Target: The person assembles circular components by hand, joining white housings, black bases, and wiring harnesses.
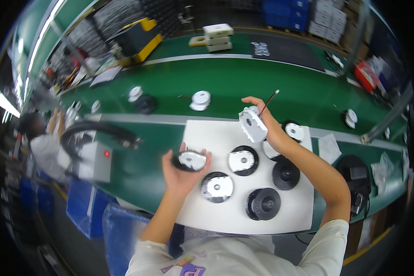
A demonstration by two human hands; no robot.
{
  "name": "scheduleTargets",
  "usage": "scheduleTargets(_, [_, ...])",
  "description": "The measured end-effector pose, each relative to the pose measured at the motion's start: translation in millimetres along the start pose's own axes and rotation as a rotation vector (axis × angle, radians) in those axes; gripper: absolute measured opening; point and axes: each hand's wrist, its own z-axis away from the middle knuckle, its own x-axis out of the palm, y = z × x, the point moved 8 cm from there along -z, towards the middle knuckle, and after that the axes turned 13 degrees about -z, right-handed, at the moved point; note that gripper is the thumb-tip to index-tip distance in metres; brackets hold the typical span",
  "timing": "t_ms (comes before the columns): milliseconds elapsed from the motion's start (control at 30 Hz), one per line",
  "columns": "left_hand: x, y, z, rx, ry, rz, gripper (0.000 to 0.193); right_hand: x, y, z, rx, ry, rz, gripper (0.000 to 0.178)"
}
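Observation:
My left hand [183, 177] grips a round black part with a white plate on top [192, 160], held above the left edge of a white board [198, 216]. Over the board's far side, my right hand [269, 120] is closed on a white plastic housing [253, 125] with a thin dark red wire sticking up from it. Black discs with white plates, such as the middle one [242, 161] and the near-left one [217, 186], lie on the board. Two all-black ribbed round parts, one at the right [286, 174] and one nearer me [265, 204], lie beside them.
Beyond the board runs a green conveyor [262, 83] carrying white round parts [200, 100]. At left stand a white box with a red light [96, 161] and a black curved hose [96, 129]. A person [46, 142] works farther left. Blue bins [89, 207] stand below.

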Motion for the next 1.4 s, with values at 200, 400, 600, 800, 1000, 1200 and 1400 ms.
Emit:
scheduleTargets(200, [-38.0,115.1,-24.4,0.362,-0.066,0.290,0.035,113.2,66.2,-51.5,0.284,-0.065,-0.340,0.046])
scheduleTargets(400, [-62.5,122.5,23.9,0.464,-0.011,0.343,0.042,204.2,152.4,-93.4,0.459,-0.078,-0.365,0.041])
scheduleTargets(600, [-87.0,102.6,128.4,0.424,-0.264,0.231,0.054,259.8,189.1,-76.2,0.645,-0.131,-0.633,0.038])
scheduleTargets(800, [-119.1,101.6,159.0,0.472,0.003,0.225,0.063,271.6,173.3,-45.7,0.724,-0.272,-0.770,0.040])
scheduleTargets(1000, [-92.9,97.6,108.8,0.309,-0.111,0.351,0.062,286.1,210.0,-85.0,0.744,-0.227,-0.721,0.055])
scheduleTargets(1200, [-72.0,128.5,28.0,0.313,0.163,0.319,0.051,223.5,134.6,-47.1,0.573,-0.003,-0.477,0.052])
scheduleTargets(1400, [-40.6,110.8,-27.4,0.206,-0.011,0.295,0.042,182.1,3.0,37.6,0.298,-0.208,-0.902,0.045])
